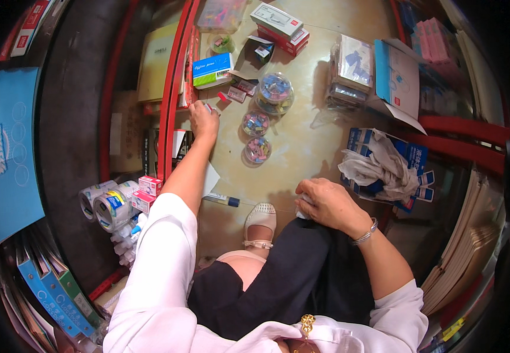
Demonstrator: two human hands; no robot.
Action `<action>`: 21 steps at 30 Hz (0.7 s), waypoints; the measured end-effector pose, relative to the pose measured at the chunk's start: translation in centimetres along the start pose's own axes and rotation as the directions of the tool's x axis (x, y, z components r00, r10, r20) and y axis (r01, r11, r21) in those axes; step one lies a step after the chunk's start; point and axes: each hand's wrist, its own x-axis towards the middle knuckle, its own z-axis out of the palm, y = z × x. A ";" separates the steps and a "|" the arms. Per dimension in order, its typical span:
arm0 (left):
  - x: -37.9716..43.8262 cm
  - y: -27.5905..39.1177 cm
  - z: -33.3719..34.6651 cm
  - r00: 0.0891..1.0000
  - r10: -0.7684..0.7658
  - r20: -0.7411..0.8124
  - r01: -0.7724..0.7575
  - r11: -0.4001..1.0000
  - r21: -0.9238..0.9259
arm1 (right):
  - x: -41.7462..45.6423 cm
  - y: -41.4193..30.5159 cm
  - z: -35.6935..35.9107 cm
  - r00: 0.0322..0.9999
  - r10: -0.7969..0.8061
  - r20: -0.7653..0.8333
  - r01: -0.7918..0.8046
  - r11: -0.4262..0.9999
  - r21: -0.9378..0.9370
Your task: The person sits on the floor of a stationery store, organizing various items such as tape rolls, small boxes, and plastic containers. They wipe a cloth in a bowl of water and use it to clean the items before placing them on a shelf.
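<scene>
My left hand [204,121] reaches forward beside the red shelf upright [173,88]. Its fingers are closed on a small red-and-white packet [209,108], mostly hidden by them. Just beyond are small red-and-white packets [236,94] on the floor and a blue-and-green box of office pins [213,69]. Over my knee, my right hand [327,204] grips a crumpled white cloth [304,206], of which only a little shows. Between the hands stand round clear tubs of colourful binder clips [256,123], one [258,150] nearest me.
Boxes [277,20] are stacked at the back. Wrapped packs [351,66] and an opened carton [398,79] stand right, above a blue box with a grey rag [378,163] over it. Tape rolls [116,207] sit left. A capped tube [222,199] lies by my shoe [261,218].
</scene>
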 end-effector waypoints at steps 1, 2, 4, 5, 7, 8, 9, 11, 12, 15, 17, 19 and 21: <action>-0.1 0.3 0.2 0.999 -0.040 0.036 0.039 0.999 0.018 | 0.0 -0.1 0.0 0.999 0.022 0.035 -0.022 1.000 -0.008; -0.2 0.7 0.4 0.994 -0.080 0.071 0.078 0.996 0.037 | 0.0 -0.1 -0.1 0.997 0.044 0.069 -0.043 0.999 -0.016; -0.3 1.2 0.6 0.988 -0.106 0.108 0.103 0.994 0.036 | -0.1 -0.1 -0.2 0.994 0.059 0.095 -0.058 0.998 -0.023; -0.4 1.2 0.5 0.989 -0.087 0.121 0.084 0.996 0.028 | -0.1 0.1 -0.1 0.995 0.050 0.088 -0.048 0.999 -0.020; -0.5 1.1 0.2 0.989 -0.042 0.144 0.040 0.999 0.019 | 0.0 0.1 -0.1 0.995 0.042 0.086 -0.041 0.999 -0.021; -0.8 1.0 0.1 0.987 -0.019 0.158 0.014 0.999 0.035 | 0.1 0.0 -0.3 0.994 0.046 0.095 -0.044 0.999 -0.029; -1.4 1.3 -0.4 0.985 0.005 0.174 -0.014 0.999 0.049 | 0.1 0.1 -0.3 0.993 0.053 0.103 -0.049 0.998 -0.037; -1.6 1.5 -0.5 0.978 0.043 0.205 -0.057 0.996 0.061 | 0.1 0.2 -0.2 0.994 0.055 0.096 -0.051 0.998 -0.043; -1.5 1.2 -0.5 0.975 0.053 0.215 -0.067 0.996 0.059 | 0.1 0.2 -0.2 0.994 0.051 0.095 -0.047 0.998 -0.050; -2.2 1.0 -0.2 0.966 0.122 0.227 -0.130 0.991 0.018 | -0.2 0.2 -0.2 0.994 0.062 0.088 -0.059 0.997 -0.040; -3.3 1.4 0.0 0.957 0.177 0.229 -0.183 0.983 0.005 | -0.4 0.3 -0.3 0.994 0.066 0.090 -0.062 0.997 -0.047; -4.4 1.7 0.0 0.946 0.222 0.236 -0.233 0.972 0.021 | -0.5 0.4 -0.3 0.994 0.064 0.091 -0.060 0.997 -0.050; -4.7 1.4 0.1 0.931 0.293 0.220 -0.306 0.952 0.027 | -0.6 0.4 -0.5 0.994 0.056 0.090 -0.052 0.997 -0.053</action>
